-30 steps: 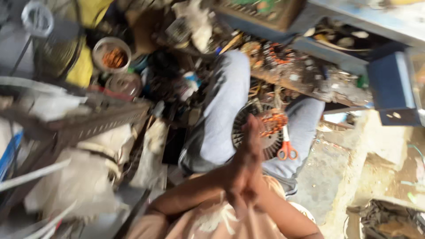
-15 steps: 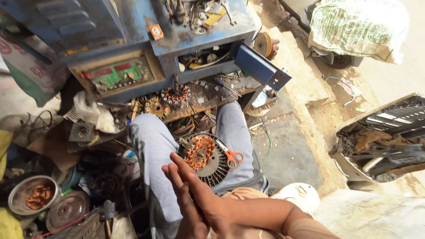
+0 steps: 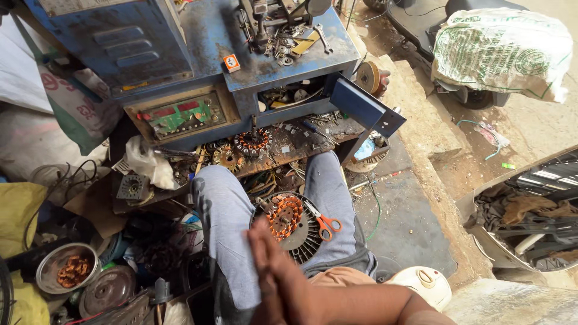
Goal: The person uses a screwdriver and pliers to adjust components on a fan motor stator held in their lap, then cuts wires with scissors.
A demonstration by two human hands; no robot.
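**Palms together, stator just ahead on the lap**

Both hands are low in the picture, pressed flat against each other, fingers straight and pointing up and away from the body; the right hand [image 3: 289, 283] shows its back to the camera, forearm running in from the lower right; the left hand [image 3: 260, 259] is mostly hidden behind it, only an edge of fingers showing on the left side; neither grip has hold of anything, palms closed on each other alone.

Now the key relation: the fan stator [image 3: 295, 225], a round grey disc with copper-orange windings at its hub, lies flat on the lap between the two thighs in grey trousers, just beyond the fingertips, straight ahead along the line the fingers point; it sits near the hands but apart from them; being round, it has no long axis to speak of.

Orange-handled scissors [image 3: 325, 221] rest on the stator's right edge, blades angled up and left toward the windings, handles toward the right thigh; they lie on the right hand's side.

Beyond the knees stands the blue winding machine [image 3: 253, 54] with its cluttered wooden surface [image 3: 283, 141].
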